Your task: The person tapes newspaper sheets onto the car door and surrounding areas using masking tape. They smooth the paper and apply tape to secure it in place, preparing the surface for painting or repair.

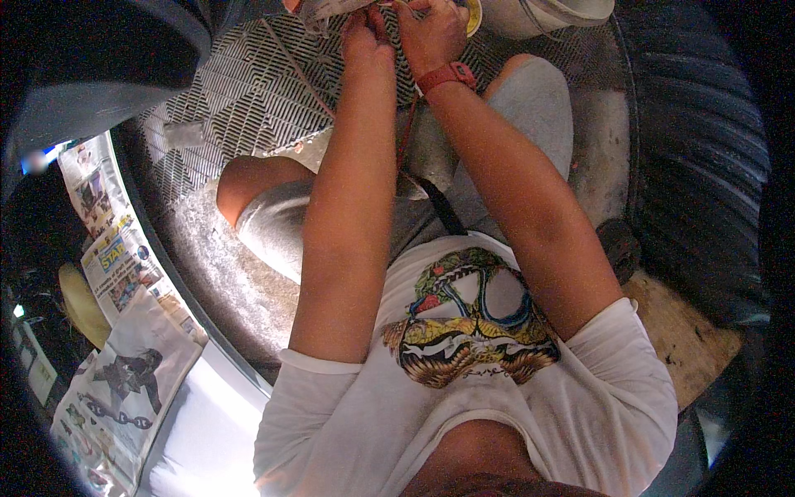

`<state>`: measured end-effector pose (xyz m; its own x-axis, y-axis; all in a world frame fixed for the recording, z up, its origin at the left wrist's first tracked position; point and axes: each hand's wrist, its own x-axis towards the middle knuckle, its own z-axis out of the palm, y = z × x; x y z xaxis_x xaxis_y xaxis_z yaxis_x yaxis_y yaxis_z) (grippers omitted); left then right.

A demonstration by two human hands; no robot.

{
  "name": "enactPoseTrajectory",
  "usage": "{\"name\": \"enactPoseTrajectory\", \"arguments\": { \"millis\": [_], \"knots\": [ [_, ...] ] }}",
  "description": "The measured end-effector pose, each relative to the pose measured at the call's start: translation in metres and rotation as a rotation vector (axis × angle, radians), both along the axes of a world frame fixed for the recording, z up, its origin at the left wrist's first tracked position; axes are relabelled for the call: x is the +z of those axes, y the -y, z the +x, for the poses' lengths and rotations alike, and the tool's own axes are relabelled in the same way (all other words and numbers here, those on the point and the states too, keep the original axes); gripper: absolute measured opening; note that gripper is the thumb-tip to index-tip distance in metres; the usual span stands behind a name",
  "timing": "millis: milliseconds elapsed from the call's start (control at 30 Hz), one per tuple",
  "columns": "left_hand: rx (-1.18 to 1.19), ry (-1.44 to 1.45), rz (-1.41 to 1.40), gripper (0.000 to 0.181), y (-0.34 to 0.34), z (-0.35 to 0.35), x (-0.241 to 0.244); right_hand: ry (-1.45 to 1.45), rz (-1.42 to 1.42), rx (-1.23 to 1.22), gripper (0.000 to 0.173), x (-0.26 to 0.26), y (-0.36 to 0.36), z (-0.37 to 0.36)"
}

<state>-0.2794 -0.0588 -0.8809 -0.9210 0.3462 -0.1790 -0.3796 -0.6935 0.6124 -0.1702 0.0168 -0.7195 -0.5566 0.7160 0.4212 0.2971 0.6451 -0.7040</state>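
Both forearms reach to the top edge of the head view. My left hand [367, 31] is curled beside a crumpled, translucent plastic wrapping [326, 13]; its fingertips are partly hidden. Close by on the right, my right hand [433, 34], with a red watch [447, 77] on its wrist, pinches a thin pale strip near the frame's edge. A round yellow rim [475, 17] shows just beyond its knuckles; whether the hand touches it is unclear. What the fingers work on is largely cut off by the frame.
A whitish bucket-like container [543, 15] stands upper right. Slatted floor matting [248, 87] lies under the hands. At left, newspapers [133, 385] cover a curved glossy panel [211, 410]. A dark ribbed surface [695, 143] rises at right, above a brown board [680, 335].
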Motion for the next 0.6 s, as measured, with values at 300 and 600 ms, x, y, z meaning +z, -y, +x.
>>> {"name": "enactPoseTrajectory", "arguments": {
  "millis": [300, 600],
  "knots": [
    [0.205, 0.084, 0.071, 0.036, 0.021, 0.000, 0.024, 0.006, 0.100, 0.020, 0.030, 0.002, 0.000, -0.001],
    [0.268, 0.195, -0.169, 0.035, 0.005, 0.069, 0.106, -0.009, -0.136, 0.165, 0.026, -0.024, -0.026, 0.024]
  ]
}}
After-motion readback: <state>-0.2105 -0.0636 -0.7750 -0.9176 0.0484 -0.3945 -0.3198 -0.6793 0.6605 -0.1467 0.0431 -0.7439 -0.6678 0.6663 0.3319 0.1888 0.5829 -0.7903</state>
